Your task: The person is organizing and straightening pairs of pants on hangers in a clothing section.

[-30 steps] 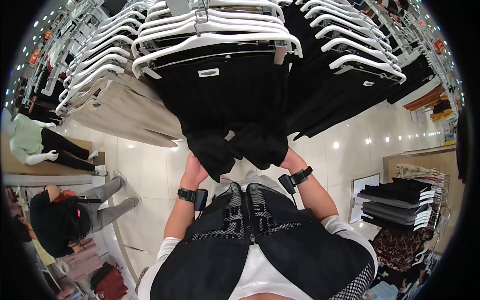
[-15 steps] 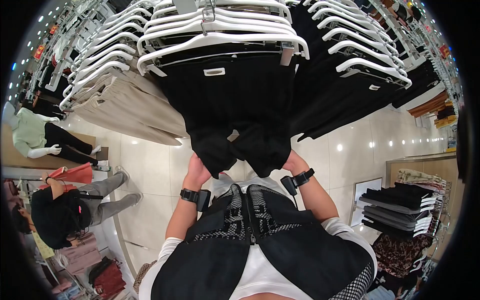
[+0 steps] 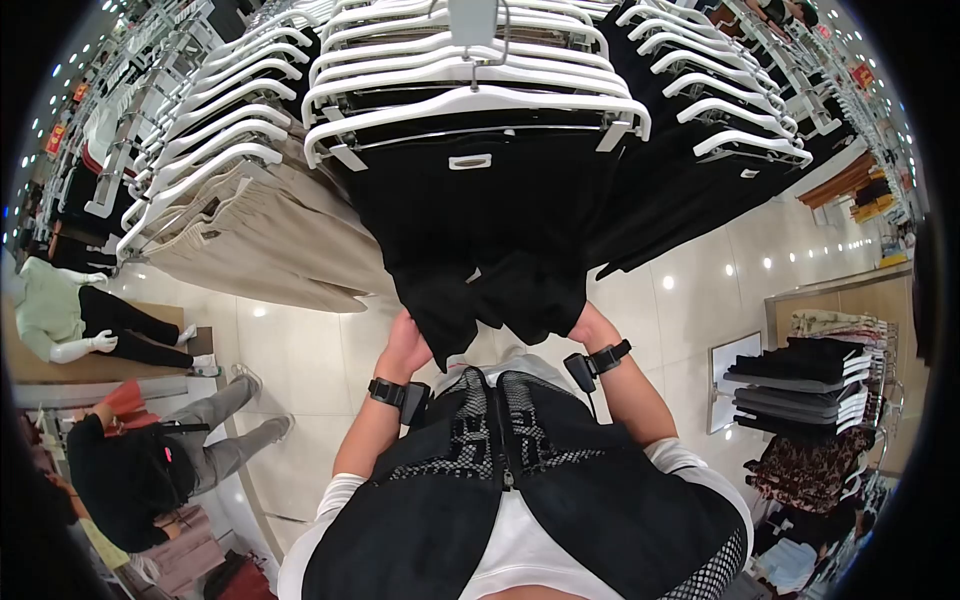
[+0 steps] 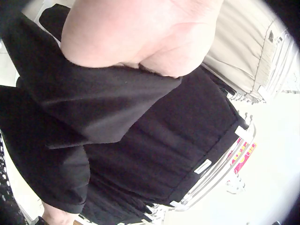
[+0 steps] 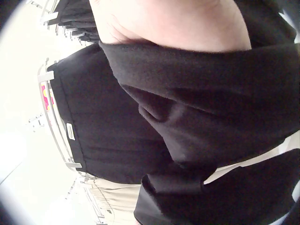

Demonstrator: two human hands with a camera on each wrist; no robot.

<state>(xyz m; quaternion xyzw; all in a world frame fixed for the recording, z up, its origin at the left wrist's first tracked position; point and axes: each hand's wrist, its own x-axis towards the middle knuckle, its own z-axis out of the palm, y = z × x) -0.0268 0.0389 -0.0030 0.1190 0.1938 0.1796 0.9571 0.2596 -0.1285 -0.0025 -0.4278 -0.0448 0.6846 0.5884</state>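
Black trousers (image 3: 490, 220) hang by clips from the front white hanger (image 3: 478, 100), a small white label at the waistband. At the lower end of one leg the left hand (image 3: 405, 345) grips the cloth, and the right hand (image 3: 592, 328) holds the other leg end. Both legs are raised towards the body. In the left wrist view, dark cloth (image 4: 93, 103) folds against the left hand (image 4: 140, 33), its fingers hidden. The right wrist view shows the right hand (image 5: 178, 21) against the other leg (image 5: 187, 98), fingers likewise behind cloth.
Beige trousers (image 3: 265, 235) hang at the left, more black trousers (image 3: 670, 195) at the right. A person in black (image 3: 130, 480) stands at the lower left, below a mannequin (image 3: 50, 310). Folded dark garments (image 3: 795, 380) are at the right.
In the head view the front hanger and trousers have shifted right and slightly down. The left hand sits a little further right, still gripping the leg. A red garment has appeared beside the other person.
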